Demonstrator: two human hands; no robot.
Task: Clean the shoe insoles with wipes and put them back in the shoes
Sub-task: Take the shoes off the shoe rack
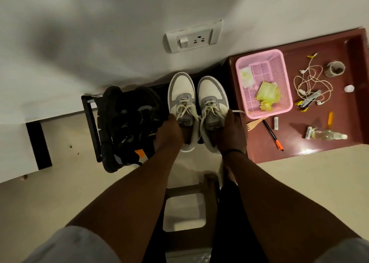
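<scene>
Two white and grey sneakers stand side by side on a black shoe rack (89,123), toes toward the wall, the left sneaker (182,103) just beside the right sneaker (212,107), both laced, with pale laces lying loose over the tongues. The left hand (169,132) grips the left sneaker at its collar, fingers curled over the outer edge near the tongue, and the right hand (232,132) grips the right sneaker the same way at its outer collar, a dark band around the wrist behind it. The insoles cannot be made out; the hands and tongues cover the shoe openings, so it is not clear whether they sit inside. A pair of black shoes (127,127) sits on the rack to the left of the sneakers. To the right a maroon table (319,143) carries a pink basket (265,63) holding crumpled yellowish wipes (267,95), and near the basket lie a wooden fork (254,123), a black pen with an orange tip (272,135), a tangle of white earphones (311,83), a nail clipper (308,101) and a small clear bottle (327,136) on its side. A white wall socket (192,37) sits on the wall above the sneakers, and a stool (189,203) shows between the forearms
</scene>
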